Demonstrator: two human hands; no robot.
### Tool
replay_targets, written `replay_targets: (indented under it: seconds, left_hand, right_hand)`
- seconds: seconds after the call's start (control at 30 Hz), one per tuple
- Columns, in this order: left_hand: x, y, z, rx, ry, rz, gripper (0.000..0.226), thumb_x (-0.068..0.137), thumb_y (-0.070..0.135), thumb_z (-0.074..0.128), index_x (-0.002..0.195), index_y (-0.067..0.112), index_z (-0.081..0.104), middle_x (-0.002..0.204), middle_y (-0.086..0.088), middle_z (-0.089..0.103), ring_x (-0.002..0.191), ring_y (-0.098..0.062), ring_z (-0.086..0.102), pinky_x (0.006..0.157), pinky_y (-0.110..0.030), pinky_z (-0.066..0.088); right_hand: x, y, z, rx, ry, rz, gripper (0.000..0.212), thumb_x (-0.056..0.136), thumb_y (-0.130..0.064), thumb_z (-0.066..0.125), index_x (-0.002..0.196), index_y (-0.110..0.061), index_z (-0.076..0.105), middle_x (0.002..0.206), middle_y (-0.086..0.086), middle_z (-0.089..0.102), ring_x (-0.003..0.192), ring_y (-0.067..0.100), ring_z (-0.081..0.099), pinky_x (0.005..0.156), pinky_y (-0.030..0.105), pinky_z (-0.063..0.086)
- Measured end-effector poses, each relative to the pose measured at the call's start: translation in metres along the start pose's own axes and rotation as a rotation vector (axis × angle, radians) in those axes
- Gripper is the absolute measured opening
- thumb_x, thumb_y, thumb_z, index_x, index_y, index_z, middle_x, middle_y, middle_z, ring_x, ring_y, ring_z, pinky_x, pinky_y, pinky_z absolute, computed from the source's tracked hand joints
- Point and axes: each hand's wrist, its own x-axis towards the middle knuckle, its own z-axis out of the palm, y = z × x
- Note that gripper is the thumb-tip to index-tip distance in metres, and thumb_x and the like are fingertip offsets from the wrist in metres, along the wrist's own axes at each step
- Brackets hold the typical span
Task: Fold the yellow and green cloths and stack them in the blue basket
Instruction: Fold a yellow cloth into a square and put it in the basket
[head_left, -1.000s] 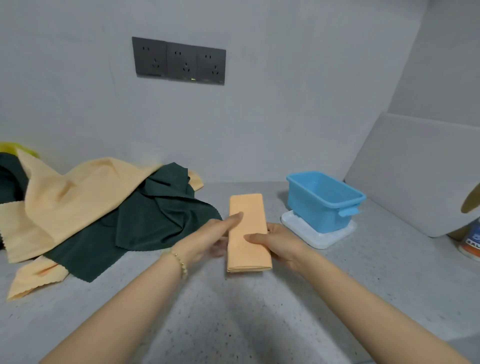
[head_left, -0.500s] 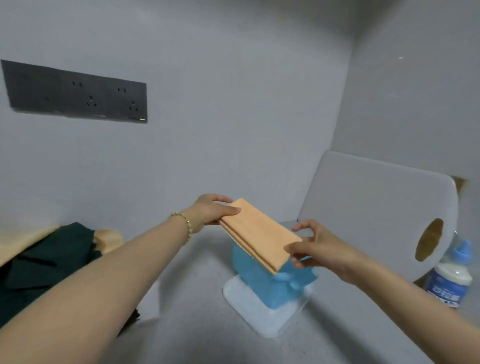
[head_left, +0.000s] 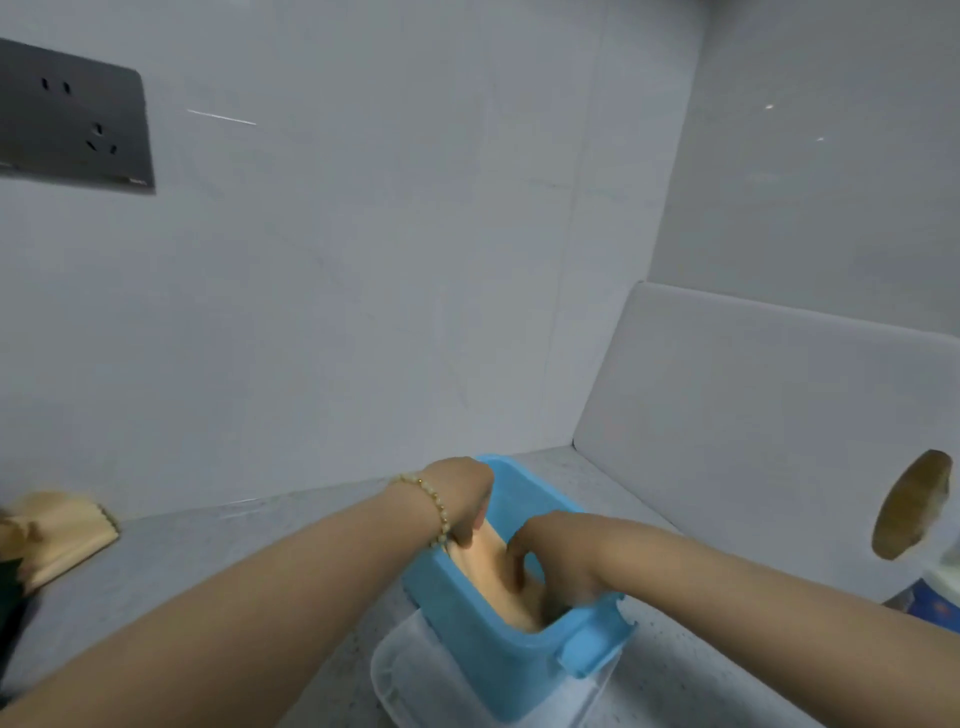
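**Folded cloth going into basket**

Far left: loose yellow cloth (head_left: 57, 535) and a sliver of green cloth (head_left: 8, 608) on the counter (head_left: 182, 545), well apart from the basket. Left hand (head_left: 465, 493), bead bracelet (head_left: 434, 499) on the wrist, is curled round the far end of the folded yellow cloth (head_left: 491, 561) inside the blue basket (head_left: 467, 613). Right hand (head_left: 556, 556) reaches in at the near end, touching the cloth; its fingertips are hidden, so I can't tell if it is gripping or just pressing. The basket sits on a white tray (head_left: 415, 680). Grey board (head_left: 753, 415) leans at right.
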Motion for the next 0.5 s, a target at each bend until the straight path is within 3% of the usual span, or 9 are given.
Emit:
replay_targets:
  seconds: [0.1,0.17,0.23,0.33,0.4,0.43,0.5]
  left_hand:
    - [0.002,0.008,0.006,0.184,-0.019,-0.002,0.02,0.08,0.01,0.072,0.099,0.013,0.065,0.112,-0.008,0.066,0.104,-0.026,0.062,0.083,-0.032,0.046]
    - [0.0,0.018,0.003,0.35,0.03,0.024,0.023,0.086,0.004,0.063,0.109,0.01,0.063,0.117,-0.008,0.064,0.109,-0.026,0.06,0.083,-0.03,0.043]
    - [-0.006,0.021,-0.005,0.372,0.19,0.07,0.03,0.088,0.008,0.061,0.117,0.014,0.06,0.12,-0.004,0.062,0.113,-0.024,0.058,0.087,-0.03,0.041]
    - [-0.032,-0.006,-0.013,-0.057,0.641,0.019,0.036,0.088,0.033,0.062,0.122,0.026,0.053,0.11,0.007,0.062,0.108,-0.015,0.055,0.085,-0.026,0.037]
    - [-0.052,-0.025,-0.001,-0.486,0.884,-0.12,0.041,0.09,0.038,0.06,0.127,0.027,0.049,0.114,0.011,0.058,0.106,-0.012,0.053,0.085,-0.026,0.038]
    - [-0.06,-0.03,0.008,-0.753,0.883,-0.2,0.047,0.09,0.041,0.059,0.132,0.024,0.045,0.123,0.008,0.055,0.111,-0.014,0.052,0.091,-0.027,0.039]
    - [-0.069,-0.034,0.029,-1.278,0.653,-0.317,0.062,0.092,0.05,0.052,0.142,0.016,0.037,0.143,0.0,0.044,0.128,-0.019,0.043,0.104,-0.03,0.032]
  right_hand:
    - [0.01,-0.007,-0.003,-0.196,-0.093,0.048,0.039,0.094,-0.013,0.052,0.133,-0.012,0.052,0.131,0.01,0.054,0.118,0.027,0.052,0.084,0.03,0.04]
    - [0.013,-0.006,-0.005,-0.109,-0.061,0.115,0.037,0.094,-0.014,0.053,0.131,-0.011,0.054,0.129,0.01,0.057,0.114,0.027,0.056,0.077,0.029,0.038]
    - [0.006,0.0,-0.007,0.015,0.13,0.123,0.03,0.092,-0.021,0.056,0.121,-0.014,0.061,0.119,0.006,0.064,0.098,0.023,0.062,0.077,0.029,0.044]
    - [-0.014,0.025,0.01,0.391,0.705,0.061,0.015,0.09,-0.031,0.057,0.101,-0.025,0.066,0.106,-0.008,0.065,0.088,0.01,0.057,0.083,0.027,0.047]
    - [-0.031,0.034,0.035,0.706,1.097,0.027,0.024,0.091,-0.035,0.057,0.114,-0.027,0.06,0.113,-0.012,0.058,0.098,0.002,0.053,0.089,0.019,0.042]
    - [-0.037,0.034,0.051,0.871,1.198,0.047,0.037,0.09,-0.041,0.053,0.125,-0.027,0.053,0.123,-0.011,0.052,0.109,0.001,0.049,0.095,0.016,0.038]
    - [-0.044,0.023,0.082,1.234,1.158,0.155,0.072,0.08,-0.06,0.045,0.144,-0.032,0.03,0.149,-0.01,0.032,0.135,0.004,0.031,0.111,0.024,0.024]
